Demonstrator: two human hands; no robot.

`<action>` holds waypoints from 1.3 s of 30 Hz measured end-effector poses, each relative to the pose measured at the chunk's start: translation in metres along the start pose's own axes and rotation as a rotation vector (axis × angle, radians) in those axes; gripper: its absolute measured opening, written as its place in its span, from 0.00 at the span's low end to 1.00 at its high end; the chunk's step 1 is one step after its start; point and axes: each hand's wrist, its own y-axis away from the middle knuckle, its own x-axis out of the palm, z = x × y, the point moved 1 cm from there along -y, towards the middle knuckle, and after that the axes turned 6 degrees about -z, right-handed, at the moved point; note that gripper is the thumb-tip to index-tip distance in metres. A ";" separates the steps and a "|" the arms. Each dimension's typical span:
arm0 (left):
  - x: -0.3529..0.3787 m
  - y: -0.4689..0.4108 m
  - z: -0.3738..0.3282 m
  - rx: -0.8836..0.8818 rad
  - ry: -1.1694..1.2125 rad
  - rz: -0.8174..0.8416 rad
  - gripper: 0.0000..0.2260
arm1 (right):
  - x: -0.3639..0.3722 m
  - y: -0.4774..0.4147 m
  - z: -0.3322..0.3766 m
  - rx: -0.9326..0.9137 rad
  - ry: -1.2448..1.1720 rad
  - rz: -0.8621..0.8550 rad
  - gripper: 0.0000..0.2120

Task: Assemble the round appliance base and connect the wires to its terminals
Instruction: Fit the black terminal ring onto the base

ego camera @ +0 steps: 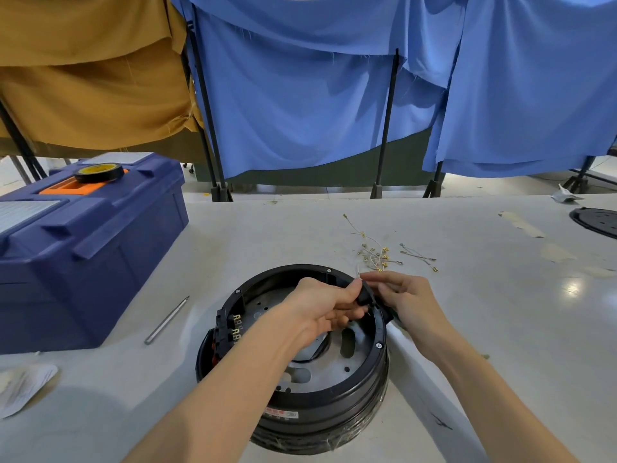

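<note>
The base (334, 406) has a matt black plastic rim, a dull grey metal plate inside, and clear glossy film wrapped round its lower wall. Its terminals (237, 325) look like shiny brass. The wires (377, 252) on the table (467, 295) are pale, with brass-coloured ends. The table is smooth, pale and slightly glossy. The toolbox (100, 262) is smooth blue plastic. The pin (167, 320) is brushed metal. The curtains (300, 95) are matt woven cloth.

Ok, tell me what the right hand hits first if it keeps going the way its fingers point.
The right hand points left; it would probably first meet the small black part, then the left hand on it.
</note>
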 end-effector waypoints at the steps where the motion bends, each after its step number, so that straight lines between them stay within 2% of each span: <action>1: 0.001 0.000 0.000 0.000 -0.004 -0.006 0.10 | 0.000 0.000 0.000 0.002 0.001 -0.001 0.17; 7: 0.004 -0.001 -0.001 0.032 -0.038 -0.037 0.09 | 0.000 0.000 0.000 -0.002 0.014 -0.010 0.17; 11: 0.008 -0.002 -0.002 0.066 -0.043 -0.077 0.11 | -0.001 0.001 0.002 -0.004 0.001 0.003 0.10; 15: 0.008 -0.002 0.001 0.079 -0.047 -0.080 0.10 | -0.002 0.004 0.007 -0.011 0.015 0.078 0.15; 19: 0.007 -0.003 0.004 0.054 -0.033 -0.081 0.10 | 0.001 0.007 0.009 -0.036 -0.009 0.092 0.09; 27: 0.009 -0.003 0.006 0.081 -0.047 -0.134 0.13 | 0.002 0.006 0.005 -0.029 -0.080 0.118 0.13; 30: 0.009 -0.001 0.007 0.083 -0.061 -0.154 0.11 | 0.004 0.007 0.003 -0.044 -0.098 0.119 0.11; 39: 0.010 -0.002 0.009 0.110 -0.161 -0.216 0.14 | 0.001 0.008 -0.001 -0.104 -0.017 0.141 0.11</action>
